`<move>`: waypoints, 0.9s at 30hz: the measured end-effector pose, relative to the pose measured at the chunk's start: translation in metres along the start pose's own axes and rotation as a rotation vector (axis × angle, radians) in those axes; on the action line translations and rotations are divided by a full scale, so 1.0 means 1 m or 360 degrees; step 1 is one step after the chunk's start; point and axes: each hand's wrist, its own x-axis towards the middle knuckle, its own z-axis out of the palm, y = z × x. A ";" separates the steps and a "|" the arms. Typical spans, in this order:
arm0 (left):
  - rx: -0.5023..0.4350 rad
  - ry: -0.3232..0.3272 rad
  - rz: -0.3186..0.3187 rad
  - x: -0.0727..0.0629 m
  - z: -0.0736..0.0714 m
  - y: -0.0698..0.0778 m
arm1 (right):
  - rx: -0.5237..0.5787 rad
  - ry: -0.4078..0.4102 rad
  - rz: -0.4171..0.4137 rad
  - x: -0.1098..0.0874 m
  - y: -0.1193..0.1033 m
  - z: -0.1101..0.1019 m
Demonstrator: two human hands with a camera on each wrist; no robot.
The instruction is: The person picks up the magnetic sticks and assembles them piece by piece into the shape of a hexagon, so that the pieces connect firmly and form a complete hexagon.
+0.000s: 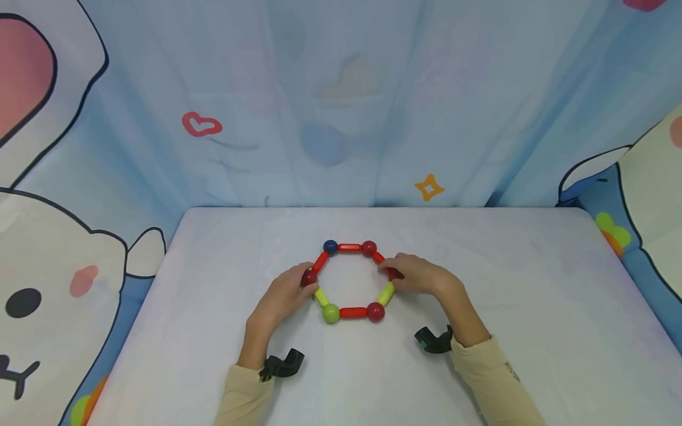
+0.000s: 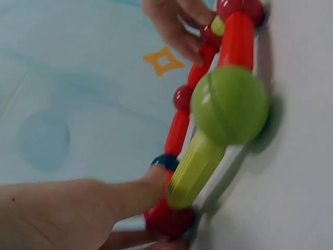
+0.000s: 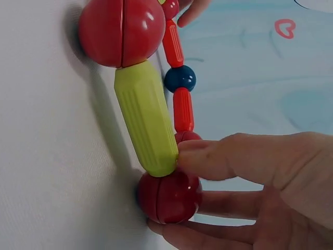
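A six-sided ring of toy rods and balls lies on the white table. Its top side is a red rod (image 1: 350, 248) between a blue ball (image 1: 330, 247) and a red ball (image 1: 369, 248). Along the bottom, another red rod (image 1: 354, 313) joins a green ball (image 1: 331, 313) to a red ball (image 3: 123, 31). My left hand (image 1: 286, 294) grips the red ball (image 2: 169, 220) at the ring's left corner. At the right corner, my right hand (image 1: 422, 276) holds a red ball (image 3: 170, 197) between thumb and fingers, beside a yellow-green rod (image 3: 145, 120).
The white table (image 1: 533, 266) spreads around the ring. Behind it hangs a blue patterned curtain (image 1: 346, 118), with cartoon figures at both sides. Black wrist cameras (image 1: 282, 363) sit on both forearms, near the beige sleeves.
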 end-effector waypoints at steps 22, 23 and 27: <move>-0.0020 0.0364 -0.0188 0.010 0.030 0.011 | 0.0008 0.0328 0.0351 0.011 -0.004 0.011; -0.0018 0.0369 -0.0183 0.010 0.030 0.011 | 0.0007 0.0335 0.0352 0.011 -0.004 0.011; 0.0001 0.0378 -0.0163 0.011 0.030 0.012 | 0.0028 0.0345 0.0367 0.013 -0.002 0.012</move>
